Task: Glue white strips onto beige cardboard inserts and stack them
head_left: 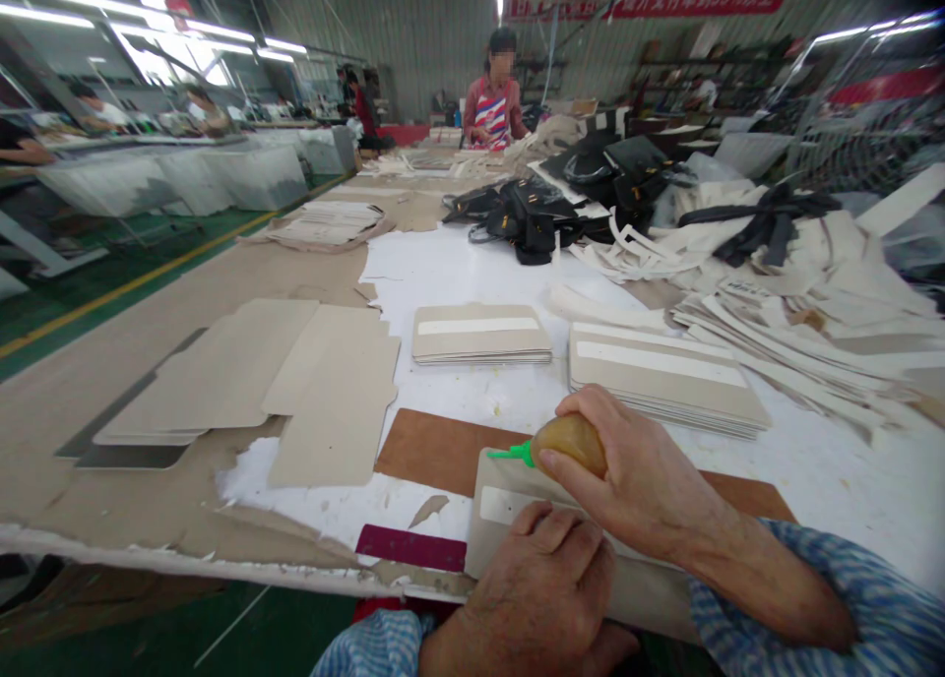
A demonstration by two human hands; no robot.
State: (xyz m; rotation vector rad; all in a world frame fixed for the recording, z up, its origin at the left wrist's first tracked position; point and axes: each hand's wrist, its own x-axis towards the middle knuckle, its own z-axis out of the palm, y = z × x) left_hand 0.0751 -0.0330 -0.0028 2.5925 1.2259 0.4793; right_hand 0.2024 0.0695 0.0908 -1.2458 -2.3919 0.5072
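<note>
My right hand (650, 485) is closed round a yellowish squeeze bottle (572, 445). Its green nozzle (513, 453) points left, over the far left corner of a beige panel (493, 475) at the table's front edge. A white strip (502, 505) runs along this panel. My left hand (542, 588) rests on the panel with curled fingers, holding it near the strip; its palm side is hidden. Partly beneath the panel lies a brown board (435, 451). Left of it is a narrow purple strip (409, 547).
Two stacks of beige panels (479, 335) (664, 367) stand beyond my hands. Larger beige sheets (332, 392) spread to the left. Black bags (524, 210) and heaped off-white strips (797, 323) cover the far right. A person (494, 101) stands at the table's far end.
</note>
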